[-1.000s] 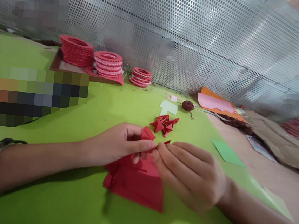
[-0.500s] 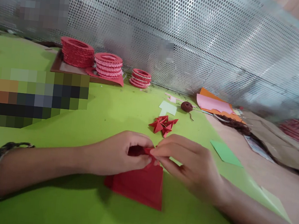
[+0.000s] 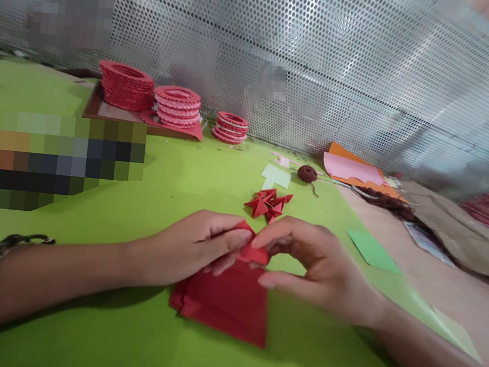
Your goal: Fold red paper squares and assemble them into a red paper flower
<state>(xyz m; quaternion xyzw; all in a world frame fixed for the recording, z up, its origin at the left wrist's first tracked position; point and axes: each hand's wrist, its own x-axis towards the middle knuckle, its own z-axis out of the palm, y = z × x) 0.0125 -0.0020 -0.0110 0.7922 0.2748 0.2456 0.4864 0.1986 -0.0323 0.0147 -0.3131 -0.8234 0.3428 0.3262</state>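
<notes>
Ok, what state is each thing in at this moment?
Left hand: pinching the small red paper piece.
Right hand: pinching the same piece.
Small red paper piece: folded, held above the stack.
Red paper stack: flat on the table.
Folded red pieces: piled loosely.
Red rings: stacked.

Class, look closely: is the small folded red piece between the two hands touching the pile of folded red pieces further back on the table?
Apart. The head view shows green table between the held red piece and the pile.
</notes>
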